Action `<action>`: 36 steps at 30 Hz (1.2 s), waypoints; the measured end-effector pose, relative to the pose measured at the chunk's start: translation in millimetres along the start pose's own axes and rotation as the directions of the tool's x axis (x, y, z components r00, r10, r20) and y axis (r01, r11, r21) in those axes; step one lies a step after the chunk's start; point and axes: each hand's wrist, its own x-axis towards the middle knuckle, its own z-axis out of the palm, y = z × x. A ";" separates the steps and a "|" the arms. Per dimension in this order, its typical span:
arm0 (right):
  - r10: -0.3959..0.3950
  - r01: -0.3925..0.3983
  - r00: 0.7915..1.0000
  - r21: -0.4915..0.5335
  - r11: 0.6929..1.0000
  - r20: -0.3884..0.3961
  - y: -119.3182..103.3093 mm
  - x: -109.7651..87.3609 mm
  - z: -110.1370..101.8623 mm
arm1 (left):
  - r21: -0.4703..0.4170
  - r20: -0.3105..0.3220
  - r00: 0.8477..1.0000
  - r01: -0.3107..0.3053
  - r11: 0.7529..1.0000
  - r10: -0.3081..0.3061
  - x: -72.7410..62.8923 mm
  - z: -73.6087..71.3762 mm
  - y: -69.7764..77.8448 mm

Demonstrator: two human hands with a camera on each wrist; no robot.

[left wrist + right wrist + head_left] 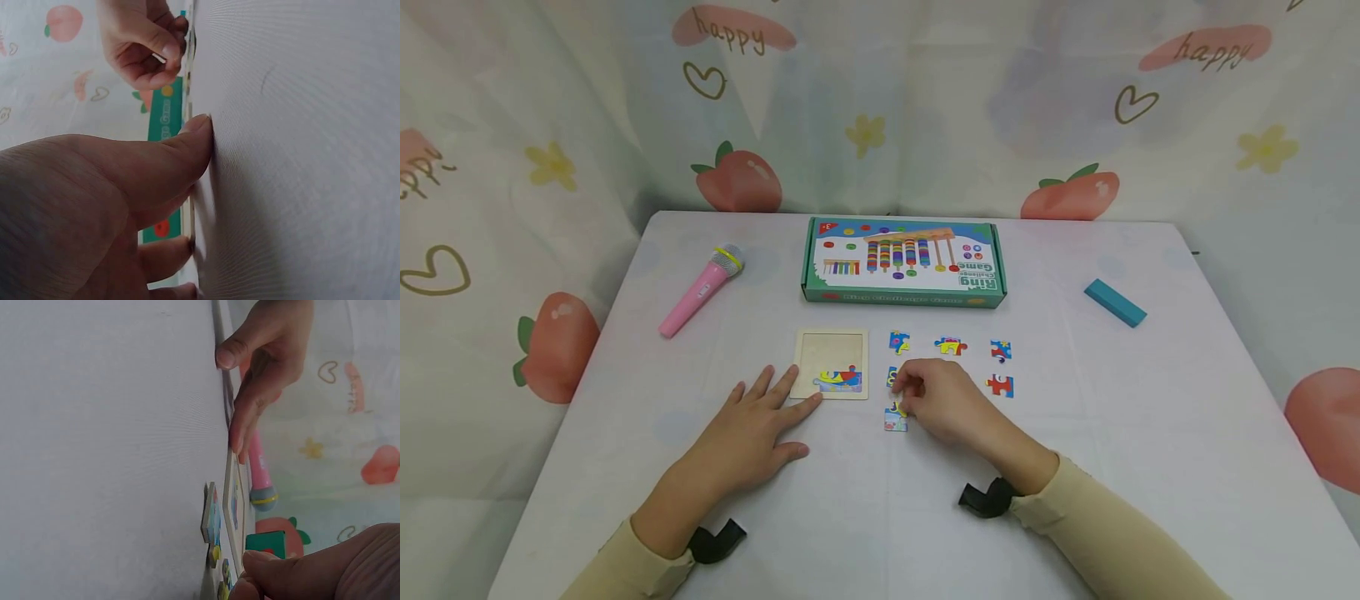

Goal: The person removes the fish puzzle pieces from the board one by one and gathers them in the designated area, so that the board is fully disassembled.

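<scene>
My left hand (752,433) lies with fingers spread on the white table, its fingertips on the left and lower edge of a shallow wooden puzzle tray (831,333). A few joined colourful jigsaw pieces (842,380) sit in the tray's lower right. Over the loose pieces right of the tray hovers my right hand (943,400), fingers bent, thumb and index finger a little apart, with no piece visible between them. Just by its fingertips lie a pale blue jigsaw piece (895,419) and a blue one (891,377), partly covered. Whatever lies under the palm is hidden.
Other loose pieces lie near the right hand: a blue piece (898,342), a yellow-and-red piece (951,346), another blue one (1001,350) and a red one (1000,385). Behind stand a green game box (902,262), a pink microphone (700,292) and a teal block (1115,302).
</scene>
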 end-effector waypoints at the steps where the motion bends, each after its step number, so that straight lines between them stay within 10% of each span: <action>1: -0.008 0.008 1.000 0.012 1.000 0.002 -0.6 0.4 -1.3 | 0.001 0.000 1.000 0.000 1.000 0.000 0.0 0.0 0.1; 36: -0.198 0.197 0.975 0.022 0.980 0.097 -54.9 66.1 32.8 | 0.004 -0.017 0.999 -0.044 0.999 0.044 -1.5 -4.0 -1.4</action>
